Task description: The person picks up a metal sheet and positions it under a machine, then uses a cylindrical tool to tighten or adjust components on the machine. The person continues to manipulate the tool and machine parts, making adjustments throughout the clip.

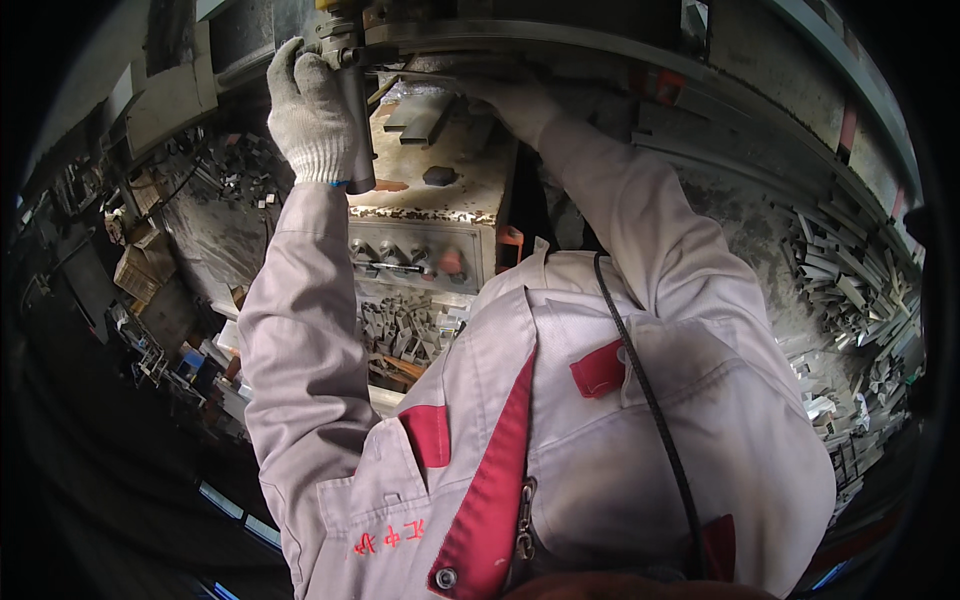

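Observation:
My left hand (pixel 308 115), in a white knitted glove, is raised at the far left beside a metal fitting (pixel 343 48) on an upright cylinder (pixel 358 130). Its fingers curl against the fitting's side; what they grip is hidden. Farther right, my right hand (pixel 515 105) reaches into shadow under a long metal rail (pixel 520 33). Dim light hides its fingers, near short rectangular metal tubes (pixel 432 118). These tubes lie on the worn, rust-marked top of a machine (pixel 470 195). A small dark block (pixel 440 176) sits nearer me on that top.
The machine's front has a panel with knobs (pixel 390 252) and a red button (pixel 452 262). Metal offcuts (pixel 405 330) are heaped below it. Long metal strips (pixel 850 270) pile up at right. More scrap and a carton (pixel 140 272) lie at left. A black cord (pixel 650 395) crosses my jacket.

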Tool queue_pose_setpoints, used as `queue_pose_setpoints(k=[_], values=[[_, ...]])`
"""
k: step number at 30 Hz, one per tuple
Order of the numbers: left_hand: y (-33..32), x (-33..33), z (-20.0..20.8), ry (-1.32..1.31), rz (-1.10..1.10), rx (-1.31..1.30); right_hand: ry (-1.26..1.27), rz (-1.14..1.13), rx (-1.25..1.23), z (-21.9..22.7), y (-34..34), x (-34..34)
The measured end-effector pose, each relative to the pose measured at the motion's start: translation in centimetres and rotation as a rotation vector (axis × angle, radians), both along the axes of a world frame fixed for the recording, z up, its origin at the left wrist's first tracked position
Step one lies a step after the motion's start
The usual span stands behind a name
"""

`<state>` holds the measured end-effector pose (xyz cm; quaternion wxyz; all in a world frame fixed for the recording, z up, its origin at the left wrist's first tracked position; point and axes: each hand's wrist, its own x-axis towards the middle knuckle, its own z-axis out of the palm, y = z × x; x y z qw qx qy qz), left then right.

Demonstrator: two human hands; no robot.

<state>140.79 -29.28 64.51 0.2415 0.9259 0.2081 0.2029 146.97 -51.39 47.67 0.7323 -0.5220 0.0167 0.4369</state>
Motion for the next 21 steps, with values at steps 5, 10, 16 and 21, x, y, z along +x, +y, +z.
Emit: queue_pose_setpoints(k=[5,10,16,21], values=[[0.0,-0.1,0.1,0.046,0.039,-0.046,0.098,0.039,0.012,-0.1,0.6,0.3],[-0.4,0.1,0.5,0.054,0.020,-0.024,-0.100,0.045,-0.160,3.7,-1.7,-0.1],[-0.4,0.1,0.4,0.029,0.017,-0.071,-0.175,0.015,-0.183,6.2,-1.0,0.7],[-0.1,0.1,0.2,0.048,-0.008,-0.044,-0.507,-0.023,-0.319,8.1,-1.0,0.8]])
